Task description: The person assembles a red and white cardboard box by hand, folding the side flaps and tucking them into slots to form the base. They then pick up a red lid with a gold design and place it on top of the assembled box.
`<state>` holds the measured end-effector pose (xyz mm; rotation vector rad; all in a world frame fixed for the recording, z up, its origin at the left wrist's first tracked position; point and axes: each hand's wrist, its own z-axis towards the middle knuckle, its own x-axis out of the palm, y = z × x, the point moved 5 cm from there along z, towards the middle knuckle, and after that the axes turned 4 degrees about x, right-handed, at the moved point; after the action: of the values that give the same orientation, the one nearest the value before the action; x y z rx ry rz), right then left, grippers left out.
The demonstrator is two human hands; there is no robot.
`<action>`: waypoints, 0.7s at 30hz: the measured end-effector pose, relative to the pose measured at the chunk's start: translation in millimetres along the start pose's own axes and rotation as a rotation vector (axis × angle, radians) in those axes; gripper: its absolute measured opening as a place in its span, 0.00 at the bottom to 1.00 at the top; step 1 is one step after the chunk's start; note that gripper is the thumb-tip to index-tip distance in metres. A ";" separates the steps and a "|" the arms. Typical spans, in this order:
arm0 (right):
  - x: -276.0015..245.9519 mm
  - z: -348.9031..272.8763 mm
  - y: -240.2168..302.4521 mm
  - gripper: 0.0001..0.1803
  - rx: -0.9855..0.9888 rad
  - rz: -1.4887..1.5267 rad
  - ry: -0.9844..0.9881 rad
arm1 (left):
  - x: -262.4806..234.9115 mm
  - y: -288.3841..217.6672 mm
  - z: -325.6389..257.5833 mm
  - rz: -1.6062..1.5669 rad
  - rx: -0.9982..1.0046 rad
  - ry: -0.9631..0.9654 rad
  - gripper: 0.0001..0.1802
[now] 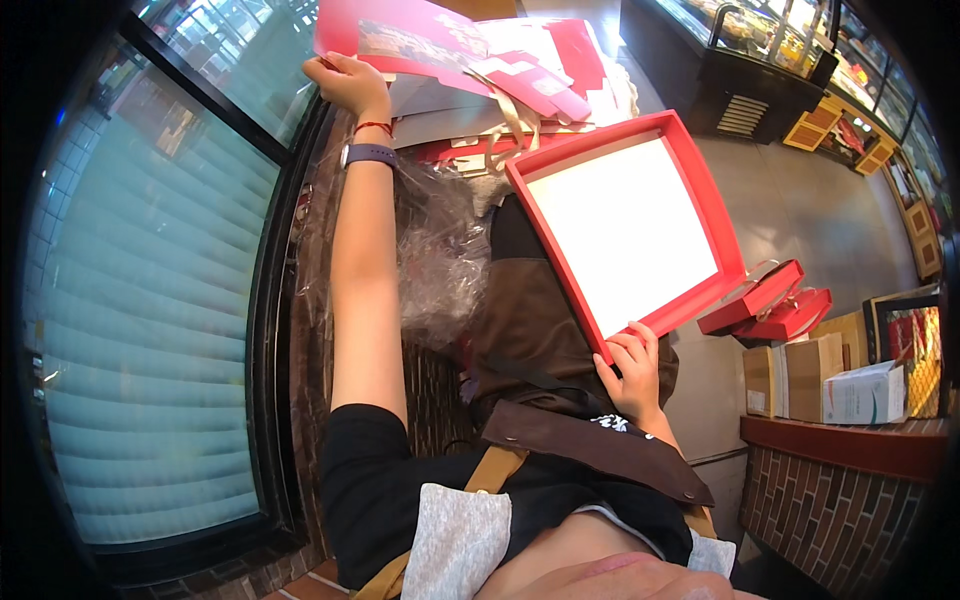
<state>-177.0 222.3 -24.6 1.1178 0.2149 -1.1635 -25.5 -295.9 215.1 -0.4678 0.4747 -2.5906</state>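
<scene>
My left arm reaches far out, and my left hand [350,85] is closed on the lower left edge of a pink-red printed cardboard sheet [420,35]. Close to my body, my right hand [632,372] grips the near corner of a shallow red box [722,235], its thumb outside and fingers over the rim. The box lies tilted above my lap, its white inside [625,230] facing up. Beyond it is a pile of flat red and white cardboard pieces [570,60], with a beige ribbon [510,125] looping over them.
Crumpled clear plastic wrap [435,250] lies beside my left arm. A black-framed window [150,300] runs along the left. At right, red boxes with ribbon handles [765,300] stand near brown cartons [810,365] on a brick ledge [840,440]. A display case [750,80] stands far right.
</scene>
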 end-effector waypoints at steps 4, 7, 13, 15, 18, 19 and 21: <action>1.1 -0.2 -0.6 0.12 -0.021 0.011 0.013 | -1.4 -28.8 27.9 -0.047 0.223 -0.042 0.09; 0.9 2.9 1.5 0.12 -0.041 -0.008 0.033 | -9.5 -64.4 39.8 -0.110 0.393 -0.077 0.11; -1.3 16.0 0.4 0.10 -0.079 -0.024 0.094 | -38.6 -110.6 45.9 -0.198 0.514 -0.135 0.15; -0.6 16.7 0.8 0.11 -0.088 -0.024 0.116 | -55.1 -124.6 52.3 -0.220 0.459 -0.187 0.15; -5.8 16.8 1.3 0.14 -0.070 -0.069 0.126 | -72.1 -138.4 52.6 -0.300 0.352 -0.263 0.14; -12.3 17.0 5.6 0.16 -0.062 -0.113 0.118 | -71.1 -133.8 46.6 -0.437 0.209 -0.243 0.14; -21.9 18.7 6.1 0.21 -0.023 -0.133 0.060 | -79.0 -143.7 25.9 -0.700 -0.069 -0.202 0.13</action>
<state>-189.0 220.9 2.3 1.1323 0.3523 -1.2429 -3.3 -143.5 277.0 -1.0671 0.3751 -3.1349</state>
